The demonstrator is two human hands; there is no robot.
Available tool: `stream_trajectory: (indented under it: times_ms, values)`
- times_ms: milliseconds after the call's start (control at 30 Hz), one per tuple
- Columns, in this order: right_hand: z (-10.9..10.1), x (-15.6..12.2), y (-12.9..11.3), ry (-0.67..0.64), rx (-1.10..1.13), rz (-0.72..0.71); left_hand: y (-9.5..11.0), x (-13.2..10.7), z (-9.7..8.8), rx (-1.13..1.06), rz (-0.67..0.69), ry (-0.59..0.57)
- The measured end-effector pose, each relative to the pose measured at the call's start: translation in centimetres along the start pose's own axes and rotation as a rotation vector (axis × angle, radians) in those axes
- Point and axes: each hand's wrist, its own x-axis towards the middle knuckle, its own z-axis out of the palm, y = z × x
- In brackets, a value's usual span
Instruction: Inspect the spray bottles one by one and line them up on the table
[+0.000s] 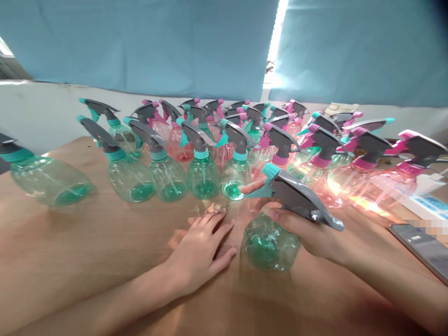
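Observation:
My right hand (308, 233) grips the neck of a green spray bottle (269, 242) with a grey and teal trigger head (297, 196), one finger stretched along the nozzle. The bottle stands on the wooden table (87, 252) just in front of me. My left hand (201, 247) lies flat on the table to the left of that bottle, fingers spread and holding nothing. Behind both hands stand several rows of spray bottles: green ones (203, 175) with teal collars to the left and middle, pink ones (353, 182) to the right.
One green bottle (45, 179) stands apart at the far left. A dark flat phone-like object (420, 249) lies at the right edge, with a white and blue box (430, 203) behind it. Blue curtains (157, 46) hang behind the table.

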Motion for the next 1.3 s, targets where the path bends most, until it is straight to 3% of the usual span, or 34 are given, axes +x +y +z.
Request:
stream_trajectory:
  times_ms: [700, 1300]
  values:
    - [-0.12, 0.18, 0.10, -0.043, -0.016, 0.013, -0.03, 0.11, -0.11, 0.021, 0.003, -0.024]
    - [0.08, 0.21, -0.12, -0.001, -0.020, -0.013, -0.03, 0.04, -0.04, 0.000, 0.011, -0.002]
